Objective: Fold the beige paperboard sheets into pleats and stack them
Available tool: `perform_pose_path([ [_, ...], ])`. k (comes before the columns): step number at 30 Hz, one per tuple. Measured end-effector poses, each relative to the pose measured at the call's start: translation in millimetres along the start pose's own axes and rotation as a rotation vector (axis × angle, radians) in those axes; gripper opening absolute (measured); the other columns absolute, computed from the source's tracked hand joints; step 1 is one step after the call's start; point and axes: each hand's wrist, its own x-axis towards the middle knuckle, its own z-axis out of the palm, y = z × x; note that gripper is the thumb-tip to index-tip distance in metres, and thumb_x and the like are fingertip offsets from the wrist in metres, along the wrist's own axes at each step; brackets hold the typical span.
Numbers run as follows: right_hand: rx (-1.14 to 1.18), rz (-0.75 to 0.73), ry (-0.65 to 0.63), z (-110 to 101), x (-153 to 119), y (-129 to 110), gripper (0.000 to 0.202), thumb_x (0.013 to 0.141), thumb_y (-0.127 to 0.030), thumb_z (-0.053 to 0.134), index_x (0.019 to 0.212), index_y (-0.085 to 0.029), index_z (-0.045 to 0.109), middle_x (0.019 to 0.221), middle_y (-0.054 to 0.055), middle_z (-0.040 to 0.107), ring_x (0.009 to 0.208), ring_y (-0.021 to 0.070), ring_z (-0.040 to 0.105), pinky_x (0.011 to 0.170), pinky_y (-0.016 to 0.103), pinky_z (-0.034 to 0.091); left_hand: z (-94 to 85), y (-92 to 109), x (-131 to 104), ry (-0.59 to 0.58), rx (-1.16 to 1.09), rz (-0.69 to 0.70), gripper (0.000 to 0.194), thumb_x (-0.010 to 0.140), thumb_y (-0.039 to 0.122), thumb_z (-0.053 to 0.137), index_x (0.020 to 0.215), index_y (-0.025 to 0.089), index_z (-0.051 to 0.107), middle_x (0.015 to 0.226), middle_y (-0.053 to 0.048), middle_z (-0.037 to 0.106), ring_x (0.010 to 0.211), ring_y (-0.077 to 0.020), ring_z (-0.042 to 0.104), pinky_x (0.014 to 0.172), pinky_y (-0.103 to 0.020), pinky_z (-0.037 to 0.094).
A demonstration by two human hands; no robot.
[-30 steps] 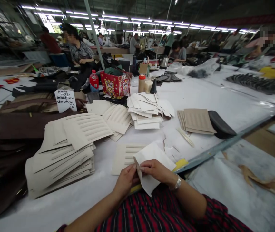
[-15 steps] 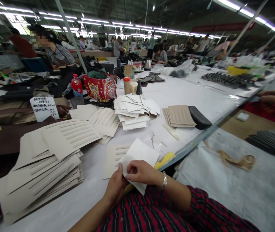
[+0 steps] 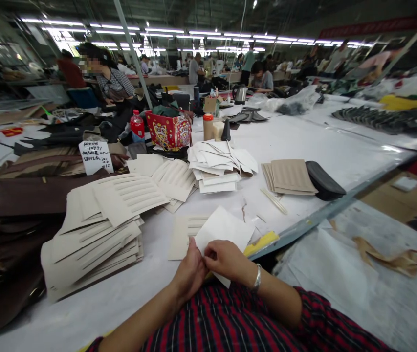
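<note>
A long white work table [image 3: 303,142] fills the view, and dark brown leather panels [image 3: 28,195] are spread along its nine o'clock side. A large heap of cream slotted card pieces [image 3: 98,225] is seen at ten o'clock from the hands, with a smaller fanned stack of white cut sheets [image 3: 219,166] at twelve o'clock. A tan pile of ribbed fabric pieces [image 3: 289,177] lies at two o'clock, touched on its far side by a black curved pouch [image 3: 323,181]. A red patterned bag [image 3: 169,129] stands beyond the stacks at twelve o'clock.

A single white sheet of paper-like material [image 3: 225,230] is held at the near table edge, above a red and black striped garment. Its lower left edge is pinched by the left hand [image 3: 189,271] and the right hand [image 3: 226,259], whose fingertips are pressed together on it, nearly touching each other. A flat cream slotted piece [image 3: 184,234] lies just beside it at ten o'clock.
</note>
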Motion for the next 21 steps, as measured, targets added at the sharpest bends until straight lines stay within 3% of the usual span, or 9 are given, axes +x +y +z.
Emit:
perform_pose_path([
  [8, -0.022, -0.042, -0.015, 0.1, 0.8, -6.0, 0.014, 0.074, -0.027, 0.052, 0.078, -0.017, 0.063, 0.074, 0.002, 0.063, 0.068, 0.0128, 0.053, 0.062, 0.022, 0.035, 7.7, 2.7, -1.3, 0.013, 0.005, 0.039, 0.062, 0.086, 0.057, 0.022, 0.128, 0.015, 0.040, 0.126, -0.011, 0.049, 0.122, -0.0241, 0.038, 0.104, -0.038, 0.025],
  [12, -0.002, -0.047, -0.001, 1.0, 3.0, -4.2, 0.014, 0.073, -0.020, 0.050, 0.074, -0.017, 0.063, 0.071, 0.002, 0.063, 0.065, 0.0121, 0.052, 0.061, 0.022, 0.035, 7.0, 3.3, -3.9, 0.004, 0.007, 0.024, 0.062, 0.085, 0.058, 0.022, 0.128, 0.016, 0.040, 0.125, -0.011, 0.050, 0.120, -0.0239, 0.040, 0.103, -0.037, 0.027],
  [17, 0.333, -0.009, -0.029, -1.1, 8.5, 0.7, 0.012, 0.068, -0.016, 0.048, 0.070, -0.016, 0.061, 0.066, 0.000, 0.061, 0.063, 0.0116, 0.053, 0.060, 0.022, 0.039, -6.6, -1.6, -0.6, 0.037, 0.194, 0.075, 0.047, 0.082, 0.049, 0.046, 0.114, 0.014, 0.054, 0.105, -0.011, 0.062, 0.103, -0.0249, 0.054, 0.091, -0.037, 0.039],
  [21, 0.750, 0.080, -0.061, -12.7, 7.2, 10.7, 0.009, 0.068, -0.016, 0.047, 0.069, -0.016, 0.056, 0.060, -0.001, 0.059, 0.058, 0.0106, 0.054, 0.059, 0.021, 0.044, -14.0, 1.1, 2.8, 0.175, 0.407, 0.069, 0.030, 0.078, 0.040, 0.056, 0.090, 0.013, 0.062, 0.073, -0.005, 0.067, 0.074, -0.0211, 0.061, 0.068, -0.030, 0.048],
])
